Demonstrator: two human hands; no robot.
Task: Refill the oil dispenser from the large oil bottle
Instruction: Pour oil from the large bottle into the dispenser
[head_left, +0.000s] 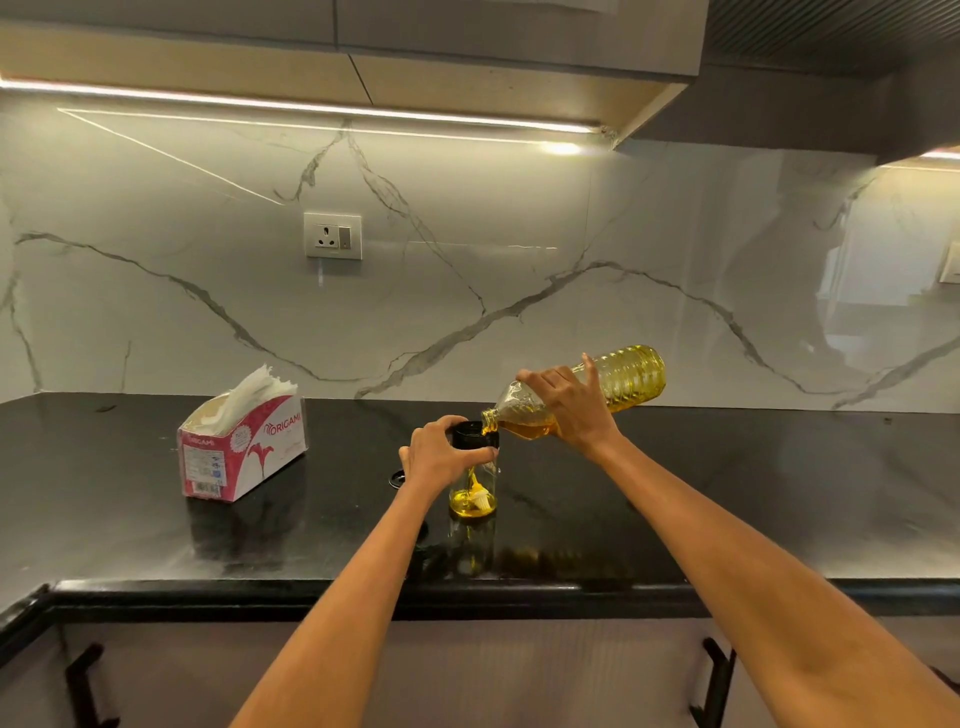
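A small clear glass oil dispenser (475, 493) with a black collar stands upright on the black countertop (727, 493). Yellow oil lies in its bottom and a thin stream falls inside it. My left hand (441, 451) grips the dispenser's black top from the left. My right hand (569, 402) holds the large clear oil bottle (623, 379) by its shoulder. The bottle is tipped nearly level, mouth down-left over the dispenser's opening, base pointing up-right. It is roughly half full of yellow oil.
An open pink-and-white tissue box (241, 449) stands on the counter to the left. A small dark cap or ring (397, 479) lies just left of the dispenser, partly behind my left wrist. A wall socket (332, 235) sits on the marble backsplash. Cabinet handles (717, 680) hang below the counter edge.
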